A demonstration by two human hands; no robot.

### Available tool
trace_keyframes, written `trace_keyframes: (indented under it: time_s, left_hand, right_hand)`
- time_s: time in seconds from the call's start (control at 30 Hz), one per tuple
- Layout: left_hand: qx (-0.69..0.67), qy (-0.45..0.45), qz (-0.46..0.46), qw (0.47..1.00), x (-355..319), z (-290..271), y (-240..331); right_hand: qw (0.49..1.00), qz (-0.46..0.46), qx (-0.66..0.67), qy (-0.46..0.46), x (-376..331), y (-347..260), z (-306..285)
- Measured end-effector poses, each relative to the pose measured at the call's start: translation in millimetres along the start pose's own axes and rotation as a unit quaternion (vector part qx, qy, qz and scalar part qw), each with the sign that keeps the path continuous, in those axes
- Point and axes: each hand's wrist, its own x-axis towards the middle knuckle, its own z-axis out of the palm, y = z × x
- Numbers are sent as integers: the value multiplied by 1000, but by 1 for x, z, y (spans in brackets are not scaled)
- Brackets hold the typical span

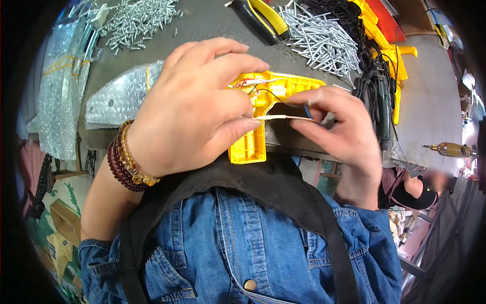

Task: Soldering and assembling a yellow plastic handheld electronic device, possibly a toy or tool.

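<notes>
A yellow plastic housing half, shaped like a tool body with a grip, lies at the table's front edge with its ribbed inside up. My left hand is closed over its left side, the thumb against a thin white sleeve on a wire. To the right, my right hand pinches the wire leading out of that sleeve. A black wire curves from the housing toward my right fingers, with a bit of blue beside them. Red and white wires lie inside the housing, partly hidden by my left hand.
Piles of short screws and long screws lie at the back, with yellow-handled pliers between them. Bubble-wrapped parts are at left. A dark electric screwdriver and yellow housings stand right. Another person is farther right.
</notes>
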Motion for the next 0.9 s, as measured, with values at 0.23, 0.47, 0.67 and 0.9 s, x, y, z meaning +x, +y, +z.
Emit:
trace_keyframes:
  time_s: [0.23, 0.47, 0.67, 0.9]
  left_hand:
    - [28, -31, -26, 999, 8, 5, 2]
    - [40, 19, -81, 996, 17, 10, 4]
    - [53, 8, -93, 994, 18, 11, 7]
    - [57, -14, -110, 992, 19, 9, 7]
  right_hand:
    - [994, 92, 6, 58, 33, 41, -15]
    - [980, -41, -101, 166, 32, 55, -2]
    - [998, 22, 1, 65, 20, 61, -19]
    - [978, -39, -197, 59, 18, 70, -14]
